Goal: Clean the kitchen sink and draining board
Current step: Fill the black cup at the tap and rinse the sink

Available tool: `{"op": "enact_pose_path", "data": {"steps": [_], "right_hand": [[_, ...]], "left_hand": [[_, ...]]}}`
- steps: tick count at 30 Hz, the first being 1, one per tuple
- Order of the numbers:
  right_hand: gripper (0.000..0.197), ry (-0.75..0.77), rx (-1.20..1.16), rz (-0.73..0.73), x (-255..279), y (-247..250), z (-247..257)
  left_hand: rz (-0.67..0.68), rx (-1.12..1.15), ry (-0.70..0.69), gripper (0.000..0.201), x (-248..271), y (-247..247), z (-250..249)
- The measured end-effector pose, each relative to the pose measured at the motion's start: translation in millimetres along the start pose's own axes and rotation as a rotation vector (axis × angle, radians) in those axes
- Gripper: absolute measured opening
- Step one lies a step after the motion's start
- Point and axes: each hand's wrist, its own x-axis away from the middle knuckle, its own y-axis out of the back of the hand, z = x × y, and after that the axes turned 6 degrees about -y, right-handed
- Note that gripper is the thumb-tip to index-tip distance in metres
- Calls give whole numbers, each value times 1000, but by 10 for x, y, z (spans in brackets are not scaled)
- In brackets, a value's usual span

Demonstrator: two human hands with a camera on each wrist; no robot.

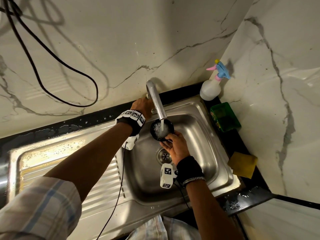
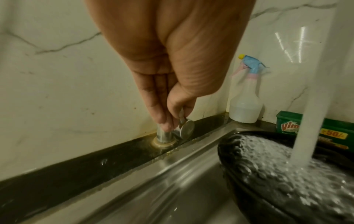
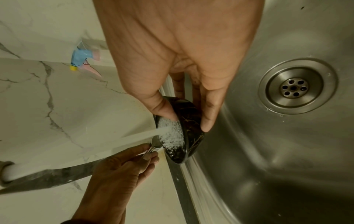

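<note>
A steel sink (image 1: 199, 141) with a drain (image 1: 164, 155) lies below me, its ribbed draining board (image 1: 69, 163) to the left, wet and soapy. My right hand (image 1: 174, 144) holds a small black bowl (image 1: 161, 129) by its rim under the running tap (image 1: 156, 101); water foams inside the bowl (image 2: 287, 174). The thumb sits inside the bowl (image 3: 184, 131), the fingers under it. My left hand (image 1: 142, 105) pinches the tap's small metal lever (image 2: 182, 119) at the tap base, against the wall.
A white spray bottle (image 1: 210, 87) stands in the back right corner. Beside it sit a green soap tub (image 1: 225, 116) and a yellow sponge (image 1: 242, 164) on the black counter edge. A black cable (image 1: 52, 54) hangs on the marble wall. Water puddles on the front right counter (image 1: 242, 200).
</note>
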Motion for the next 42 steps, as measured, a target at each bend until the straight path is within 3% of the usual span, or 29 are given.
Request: {"op": "enact_pose_path", "data": {"steps": [10,14,19,23,27,32,37,42], "right_hand": [[46,10,19,12,4,-27,-9],[44,23,38,3,103,-41,-14],[43,68,85,9,338,-116,-101],[41,82,135,29,533,-212,-341],[41,60,176,44,717,-389,-834],[40,5,218,74,987,-806,-1648],[35,-72,233,108,1194,-1342,-2624],[39,-125,231,177,1269,-2011,-3537]], "left_hand": [[-26,99,55,21,-159,0,-61],[-144,180,11,30,106,-143,129],[-158,195,119,34,1135,-600,820],[-109,179,317,36,2297,-1000,1503],[-90,178,515,40,3412,-1298,2077],[-79,119,598,56,4356,-1541,2718],[-10,50,481,58,4880,-1592,3163],[97,-50,329,82,5152,-1833,3500]]}}
